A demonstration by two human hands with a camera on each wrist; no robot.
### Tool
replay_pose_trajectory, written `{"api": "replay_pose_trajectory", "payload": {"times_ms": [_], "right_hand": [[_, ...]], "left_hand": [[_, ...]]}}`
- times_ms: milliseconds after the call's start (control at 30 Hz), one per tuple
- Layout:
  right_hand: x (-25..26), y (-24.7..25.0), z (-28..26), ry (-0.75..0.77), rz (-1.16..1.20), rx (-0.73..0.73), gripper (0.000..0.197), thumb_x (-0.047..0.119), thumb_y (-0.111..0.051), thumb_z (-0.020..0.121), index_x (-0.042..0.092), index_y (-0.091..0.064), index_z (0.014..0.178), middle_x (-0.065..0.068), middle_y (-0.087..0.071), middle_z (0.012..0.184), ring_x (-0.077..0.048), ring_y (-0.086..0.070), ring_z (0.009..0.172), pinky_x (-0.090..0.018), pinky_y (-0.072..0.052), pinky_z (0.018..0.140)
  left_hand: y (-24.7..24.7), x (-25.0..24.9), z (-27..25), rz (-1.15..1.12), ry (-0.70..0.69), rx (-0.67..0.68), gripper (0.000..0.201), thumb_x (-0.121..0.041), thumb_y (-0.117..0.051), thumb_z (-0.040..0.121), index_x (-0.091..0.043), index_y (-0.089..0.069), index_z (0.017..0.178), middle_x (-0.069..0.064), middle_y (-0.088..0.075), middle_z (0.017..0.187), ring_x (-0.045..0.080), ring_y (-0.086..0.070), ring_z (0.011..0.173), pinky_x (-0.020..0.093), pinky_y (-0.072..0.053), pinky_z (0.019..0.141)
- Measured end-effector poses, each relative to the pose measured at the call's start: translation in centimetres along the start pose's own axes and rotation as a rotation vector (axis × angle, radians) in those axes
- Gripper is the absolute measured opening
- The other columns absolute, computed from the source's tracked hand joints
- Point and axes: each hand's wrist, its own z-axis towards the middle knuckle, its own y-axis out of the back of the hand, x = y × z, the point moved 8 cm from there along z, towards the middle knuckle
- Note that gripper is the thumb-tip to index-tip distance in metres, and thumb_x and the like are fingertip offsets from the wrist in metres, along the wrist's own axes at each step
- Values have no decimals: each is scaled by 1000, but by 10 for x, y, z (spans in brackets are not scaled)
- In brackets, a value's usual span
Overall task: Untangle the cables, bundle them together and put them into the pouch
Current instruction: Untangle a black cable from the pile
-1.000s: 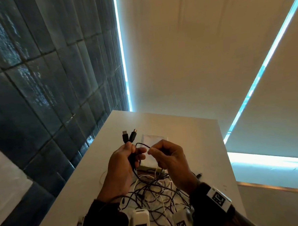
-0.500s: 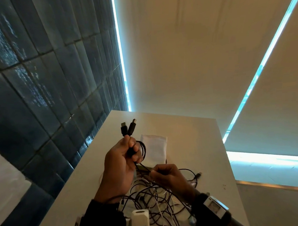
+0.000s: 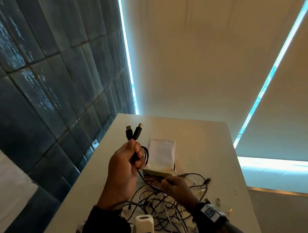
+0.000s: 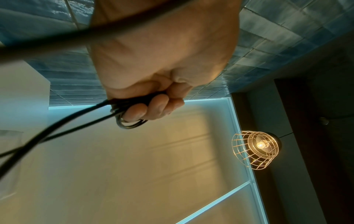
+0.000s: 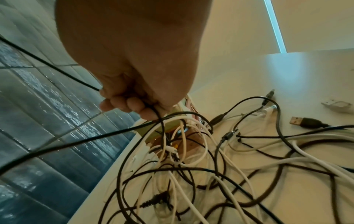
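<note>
The black cable (image 3: 144, 158) I am working on is partly coiled: my left hand (image 3: 125, 169) is curled round a few small loops of it, raised above the desk (image 3: 202, 149), and its two plugs (image 3: 132, 133) stick up past my knuckles at about 12 o'clock. From that fist the cable runs down toward 5 o'clock to my right hand (image 3: 173, 187), whose fingers (image 5: 134, 106) pinch the same strand low, just above the pile. So one cable looks about half wound, I judge, with its tail not yet drawn clear.

The rest is hardly begun. The tangle (image 3: 162, 207) of black and white cables lies on the desk beneath and around my right hand, loops crossing every way, a loose USB plug (image 5: 302, 122) out at 3 o'clock of it. Nothing is bundled together.

The pouch (image 3: 161, 154) lies flat on the desk at 12 o'clock of the tangle, just beyond it, on top of some thin flat things. No cable is in it, as far as I can see.
</note>
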Motion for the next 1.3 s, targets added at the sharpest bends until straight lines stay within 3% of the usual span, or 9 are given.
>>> {"api": "replay_pose_trajectory", "payload": {"times_ms": [167,300,533,633,733,833,1000,1200,1300], "right_hand": [[53,22,9,45,167,-130,18,13,-62,91,-2,-68,85,-1,-67,74,1,-58,57,-15,-46,54],[111,32,6,176,275,-180,13,12,-64,90,1,-68,83,12,-56,56,-3,-44,51,-17,-37,48],[164,10,-25,362,397,45,11,3,-60,92,8,-65,83,6,-65,70,-7,-57,63,-19,-46,60],[155,-2,-30,335,363,145,11,7,-64,90,12,-67,80,-9,-62,74,-21,-53,67,-28,-46,62],[138,-5,-33,274,336,190,8,5,-64,88,5,-67,81,-5,-63,70,-8,-52,60,-17,-41,57],[119,-2,-33,213,370,193,12,4,-61,90,4,-67,80,9,-64,65,0,-53,59,-12,-42,57],[84,-1,-27,155,289,171,20,11,-57,95,3,-65,78,13,-61,61,4,-51,59,-10,-40,57],[46,-5,-20,74,195,132,23,13,-56,96,10,-64,75,13,-62,62,5,-52,60,-13,-41,59],[37,-12,-18,55,155,134,25,10,-54,97,11,-62,73,23,-63,62,11,-55,63,-8,-40,60]], "left_hand": [[10,4,1,38,17,-69,35,-19,-29,102,-11,-42,71,2,-41,62,10,-31,46,22,-28,46],[19,13,1,91,51,-140,34,-20,-31,103,-11,-43,72,5,-44,65,12,-37,48,24,-30,49],[25,27,0,114,103,-206,35,-21,-33,103,-10,-48,73,8,-66,71,18,-60,63,30,-41,61],[20,27,1,-135,119,-147,36,-23,-32,103,-10,-47,74,10,-66,72,25,-62,75,36,-48,75],[16,19,0,-276,98,-94,35,-25,-33,102,-11,-46,73,7,-54,70,24,-62,72,38,-46,78],[12,11,-1,-282,55,-56,34,-25,-35,100,-12,-47,71,4,-49,67,18,-53,61,34,-43,69],[6,1,-5,-205,-21,-21,34,-25,-35,99,-14,-45,69,1,-44,63,12,-34,49,27,-32,55],[6,6,-8,-133,-2,-12,36,-24,-32,101,-13,-44,69,2,-41,64,11,-30,49,22,-33,48],[6,5,-10,-120,-10,-13,36,-24,-32,101,-13,-43,69,1,-40,62,11,-29,47,22,-34,46]]}}
